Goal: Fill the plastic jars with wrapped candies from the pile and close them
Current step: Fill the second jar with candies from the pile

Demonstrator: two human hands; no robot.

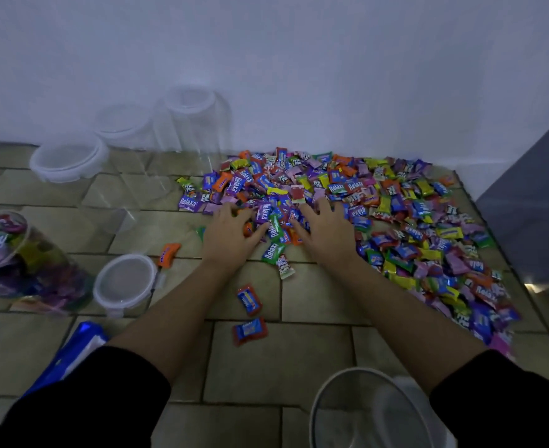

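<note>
candies (396, 215): glossy crinkled wrappers, many colours, heaped on tiled floor (315, 334) along far wall edge | left hand (231, 236): fingers bent into the candies' near edge, grip cannot tell | right hand (326, 232): fingers spread flat on candies, just beside left hand | jar (363, 412): clear plastic, round, open, floor's near edge, under right forearm

Indoor room at floor level: tiled floor (299, 357) against plain white wall (299, 66).
</note>
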